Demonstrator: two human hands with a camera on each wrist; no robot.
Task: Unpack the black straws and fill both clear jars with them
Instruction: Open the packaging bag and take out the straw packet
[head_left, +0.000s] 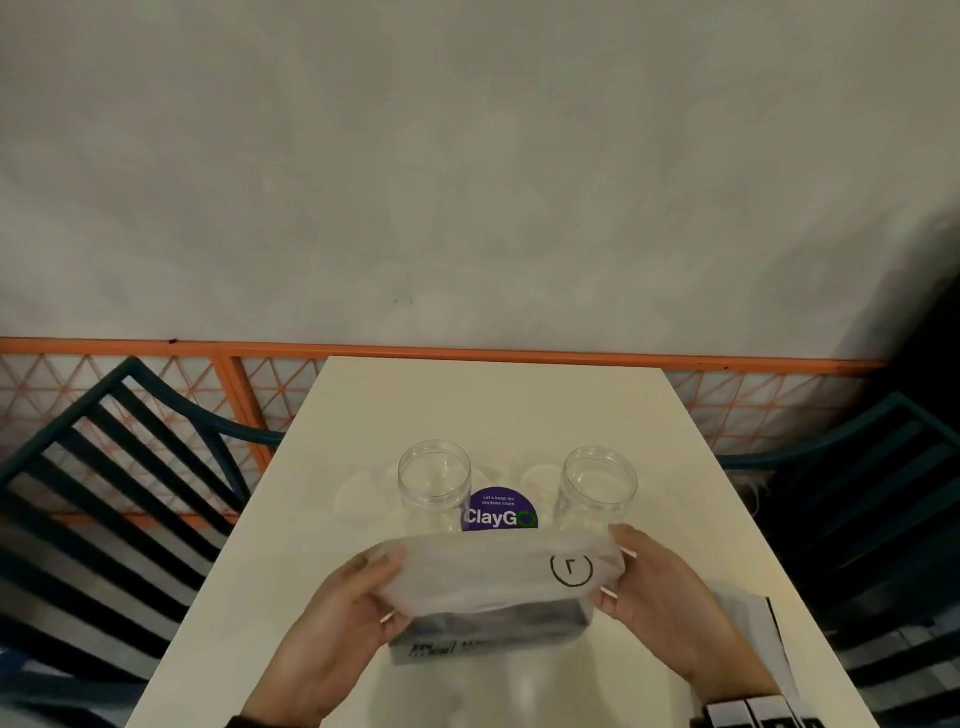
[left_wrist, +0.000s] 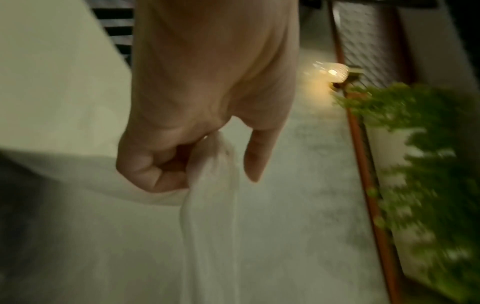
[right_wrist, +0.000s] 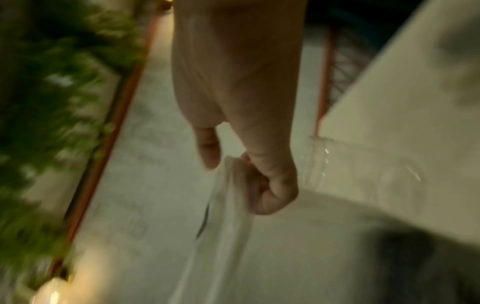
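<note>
A translucent white plastic bag (head_left: 488, 566) is stretched sideways between my two hands, low over the near part of the table. A dark pack of black straws (head_left: 493, 626) shows through its lower half. My left hand (head_left: 382, 584) pinches the bag's left end, and my right hand (head_left: 618, 569) pinches the right end beside a printed circle mark. The left wrist view shows my left hand (left_wrist: 182, 162) with bunched bag film (left_wrist: 210, 205) in its curled fingers. My right hand (right_wrist: 262, 185) grips the film (right_wrist: 226, 218) the same way. Two clear jars, left (head_left: 434, 483) and right (head_left: 597, 488), stand open and upright just behind the bag.
A round purple sticker (head_left: 498, 512) lies on the cream table (head_left: 519, 405) between the jars. Dark slatted chairs stand at the left (head_left: 104, 493) and right (head_left: 857, 493). White paper (head_left: 753, 629) lies near my right wrist. An orange lattice rail (head_left: 467, 351) runs along the wall.
</note>
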